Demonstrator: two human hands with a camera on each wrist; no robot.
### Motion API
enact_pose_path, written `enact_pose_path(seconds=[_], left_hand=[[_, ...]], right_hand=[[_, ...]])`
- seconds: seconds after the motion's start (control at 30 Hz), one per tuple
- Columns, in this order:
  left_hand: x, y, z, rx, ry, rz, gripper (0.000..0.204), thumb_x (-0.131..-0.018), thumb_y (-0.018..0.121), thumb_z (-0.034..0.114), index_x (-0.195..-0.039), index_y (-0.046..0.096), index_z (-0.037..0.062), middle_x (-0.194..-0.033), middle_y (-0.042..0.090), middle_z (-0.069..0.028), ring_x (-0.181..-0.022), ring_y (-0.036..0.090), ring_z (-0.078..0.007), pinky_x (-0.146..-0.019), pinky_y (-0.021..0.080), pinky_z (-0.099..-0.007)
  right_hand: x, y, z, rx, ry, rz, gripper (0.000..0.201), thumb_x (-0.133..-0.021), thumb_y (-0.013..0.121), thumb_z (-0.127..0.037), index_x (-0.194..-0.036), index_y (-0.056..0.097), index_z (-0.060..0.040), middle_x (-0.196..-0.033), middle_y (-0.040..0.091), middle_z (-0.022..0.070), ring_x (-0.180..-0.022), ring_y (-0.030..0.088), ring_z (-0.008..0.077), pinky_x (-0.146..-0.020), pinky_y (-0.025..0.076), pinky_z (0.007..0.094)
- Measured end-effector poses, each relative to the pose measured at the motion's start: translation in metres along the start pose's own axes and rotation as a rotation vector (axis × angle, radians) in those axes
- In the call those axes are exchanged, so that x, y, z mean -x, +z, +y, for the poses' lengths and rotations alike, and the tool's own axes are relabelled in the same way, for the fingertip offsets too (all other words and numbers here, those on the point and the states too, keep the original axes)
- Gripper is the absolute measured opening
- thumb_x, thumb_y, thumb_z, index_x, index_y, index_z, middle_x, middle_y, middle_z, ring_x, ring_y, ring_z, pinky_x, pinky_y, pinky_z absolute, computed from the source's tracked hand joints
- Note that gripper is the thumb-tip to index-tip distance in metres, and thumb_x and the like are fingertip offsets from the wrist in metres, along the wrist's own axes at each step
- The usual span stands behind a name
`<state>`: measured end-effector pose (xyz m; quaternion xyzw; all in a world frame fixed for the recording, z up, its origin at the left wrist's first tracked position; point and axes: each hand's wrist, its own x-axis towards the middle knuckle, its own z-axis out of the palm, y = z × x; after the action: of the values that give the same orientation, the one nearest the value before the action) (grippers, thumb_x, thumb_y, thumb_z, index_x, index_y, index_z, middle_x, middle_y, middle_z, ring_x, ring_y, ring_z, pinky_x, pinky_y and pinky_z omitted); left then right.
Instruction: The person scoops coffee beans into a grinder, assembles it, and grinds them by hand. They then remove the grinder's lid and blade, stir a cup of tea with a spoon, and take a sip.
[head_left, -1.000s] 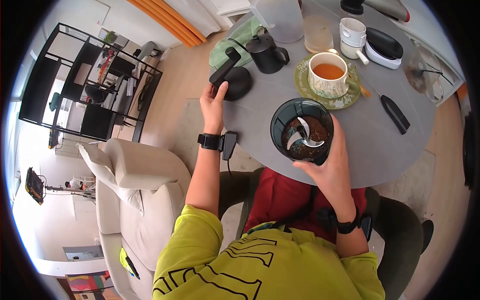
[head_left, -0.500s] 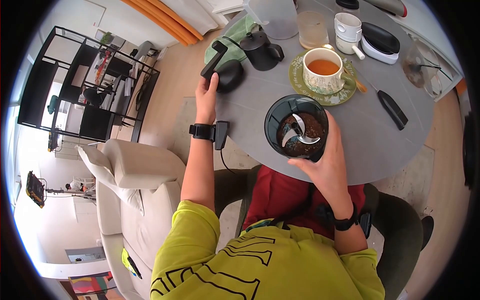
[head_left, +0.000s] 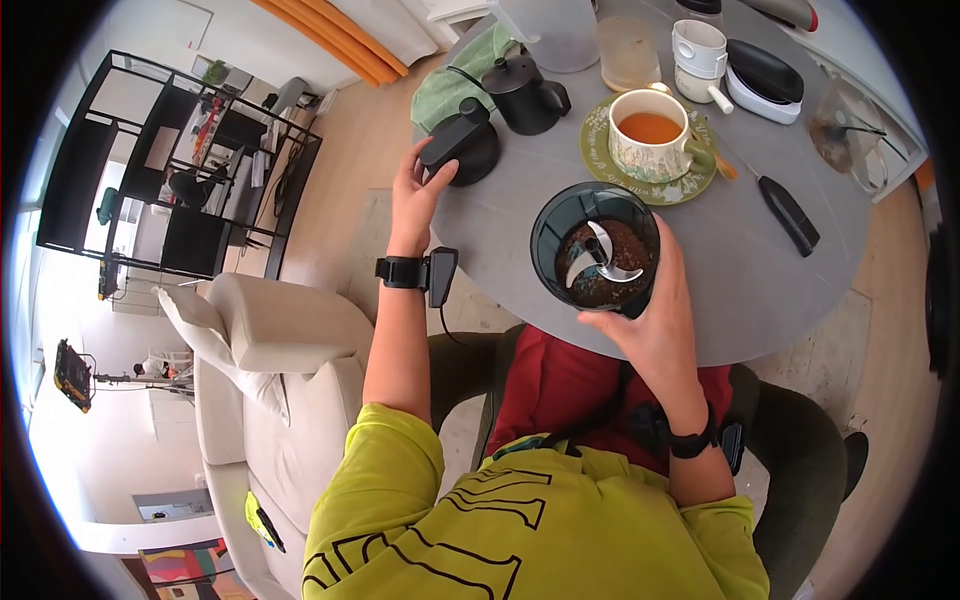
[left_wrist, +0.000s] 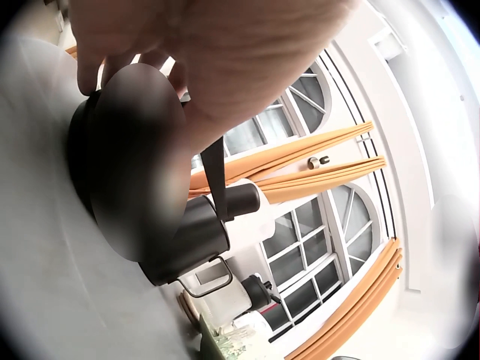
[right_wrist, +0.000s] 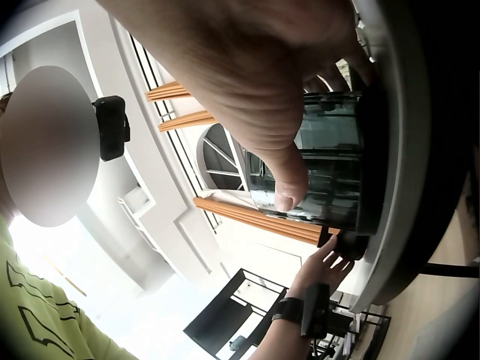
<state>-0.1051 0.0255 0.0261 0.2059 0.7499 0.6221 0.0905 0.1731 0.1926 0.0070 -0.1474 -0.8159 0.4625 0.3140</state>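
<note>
My right hand (head_left: 660,305) grips the side of a clear smoky chopper bowl (head_left: 545,245), thumb at the near side and fingers round the far side. Inside the bowl, a curved metal blade (head_left: 600,262) stands among dark brown crumbs (head_left: 632,245). At the table's left edge, my left hand (head_left: 415,200) holds a black crank lid (head_left: 480,160), with thumb and fingers on either side of its arm. The left wrist view shows the lid (left_wrist: 86,154) close under the palm, partly blurred. In the right wrist view the bowl (right_wrist: 330,165) stands upright by the table edge.
Behind the lid are a green cloth (head_left: 445,95) and a black pot (head_left: 525,95). A cup of tea (head_left: 650,140) stands on a green saucer (head_left: 597,155). A sheathed knife (head_left: 788,215) lies at right. Jars, a white cup (head_left: 698,55) and a small scale (head_left: 765,85) stand farther back.
The crank lid has tilted back and forth in my left hand, its arm now lower over the dome than half a second ago. The right hand still grips the bowl, nearly unmoved.
</note>
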Motion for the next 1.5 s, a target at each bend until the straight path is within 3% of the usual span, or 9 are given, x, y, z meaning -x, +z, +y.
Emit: enact_pose_path(seconds=[0.13, 0.23, 0.3, 0.43, 0.57, 0.63, 0.8, 1.23, 1.5], left_hand=[[0.0, -0.002, 0.0, -0.038, -0.028, -0.006, 0.065, -0.086, 0.074, 0.008, -0.143, 0.042, 0.0049, -0.128, 0.056, -0.0081, -0.115, 0.056, -0.0158, -0.099, 0.042, -0.0277], [0.007, 0.002, 0.001, -0.014, -0.018, 0.02, 0.066, -0.086, 0.075, 0.013, -0.142, 0.043, 0.0031, -0.135, 0.054, -0.0105, -0.128, 0.047, -0.0196, -0.11, 0.033, -0.0347], [0.011, 0.005, -0.002, -0.196, 0.138, 0.218, 0.066, -0.086, 0.075, 0.013, -0.143, 0.042, 0.0061, -0.139, 0.052, -0.0127, -0.132, 0.045, -0.0243, -0.112, 0.03, -0.0389], [0.044, 0.01, 0.05, -0.464, 0.397, 0.334, 0.062, -0.085, 0.075, 0.013, -0.14, 0.047, 0.0088, -0.141, 0.051, -0.0138, -0.138, 0.041, -0.0291, -0.114, 0.028, -0.0436], [0.084, 0.035, 0.116, -0.706, 0.676, 0.008, 0.029, -0.076, 0.079, 0.013, -0.104, 0.072, 0.01, -0.141, 0.052, -0.0134, -0.142, 0.035, -0.0345, -0.114, 0.028, -0.046], [0.095, 0.055, 0.126, -0.804, 0.677, -0.132, 0.025, -0.071, 0.081, 0.014, -0.095, 0.074, 0.0115, -0.141, 0.053, -0.0125, -0.142, 0.034, -0.0371, -0.113, 0.029, -0.0476], [0.102, 0.081, 0.122, -0.898, 0.676, -0.35, 0.032, -0.067, 0.084, 0.019, -0.097, 0.074, 0.0139, -0.147, 0.047, -0.0084, -0.146, 0.028, -0.0377, -0.115, 0.016, -0.0597], [0.098, 0.096, 0.111, -1.04, 0.743, -0.432, 0.022, -0.073, 0.079, 0.015, -0.094, 0.072, 0.012, -0.143, 0.051, -0.0057, -0.144, 0.031, -0.035, -0.114, 0.017, -0.0615], [0.101, 0.082, 0.135, -1.043, 0.764, -0.352, 0.02, -0.076, 0.077, 0.018, -0.094, 0.07, 0.0131, -0.141, 0.054, -0.0047, -0.141, 0.036, -0.035, -0.113, 0.022, -0.059]], right_hand=[[-0.001, 0.0, -0.001, 0.002, -0.003, 0.005, 0.111, -0.057, 0.091, -0.029, -0.145, 0.031, 0.0016, -0.139, 0.045, 0.0223, -0.124, 0.05, 0.0388, -0.103, 0.044, 0.0429], [0.0, 0.0, -0.001, 0.003, 0.007, -0.001, 0.111, -0.057, 0.092, -0.029, -0.145, 0.031, 0.0014, -0.139, 0.045, 0.0222, -0.124, 0.05, 0.0388, -0.103, 0.044, 0.0429], [0.0, 0.0, -0.001, 0.002, 0.008, 0.005, 0.112, -0.056, 0.092, -0.028, -0.145, 0.031, 0.0015, -0.139, 0.045, 0.022, -0.124, 0.05, 0.0385, -0.103, 0.044, 0.043], [-0.001, -0.001, -0.001, 0.002, 0.013, -0.001, 0.111, -0.056, 0.092, -0.025, -0.144, 0.031, 0.001, -0.138, 0.046, 0.0217, -0.124, 0.05, 0.0382, -0.103, 0.044, 0.0429], [-0.002, 0.0, -0.003, -0.06, 0.033, -0.006, 0.109, -0.056, 0.092, -0.02, -0.144, 0.032, -0.0009, -0.137, 0.047, 0.0213, -0.122, 0.051, 0.0381, -0.101, 0.045, 0.0427], [-0.002, 0.0, -0.003, -0.067, 0.013, 0.011, 0.108, -0.056, 0.092, -0.019, -0.144, 0.032, -0.0014, -0.137, 0.047, 0.0211, -0.122, 0.052, 0.0382, -0.101, 0.045, 0.0426], [-0.002, -0.001, -0.004, -0.051, 0.047, -0.002, 0.109, -0.056, 0.092, -0.019, -0.145, 0.032, -0.0022, -0.136, 0.047, 0.0211, -0.121, 0.052, 0.0381, -0.099, 0.047, 0.0427], [-0.001, 0.001, 0.0, -0.023, 0.024, -0.002, 0.112, -0.055, 0.092, -0.024, -0.145, 0.03, -0.0009, -0.137, 0.045, 0.0222, -0.123, 0.05, 0.0396, -0.1, 0.046, 0.0442], [-0.001, 0.0, -0.001, -0.026, 0.022, -0.005, 0.114, -0.055, 0.092, -0.026, -0.146, 0.029, -0.0002, -0.139, 0.044, 0.0222, -0.124, 0.048, 0.0405, -0.102, 0.043, 0.0444]])
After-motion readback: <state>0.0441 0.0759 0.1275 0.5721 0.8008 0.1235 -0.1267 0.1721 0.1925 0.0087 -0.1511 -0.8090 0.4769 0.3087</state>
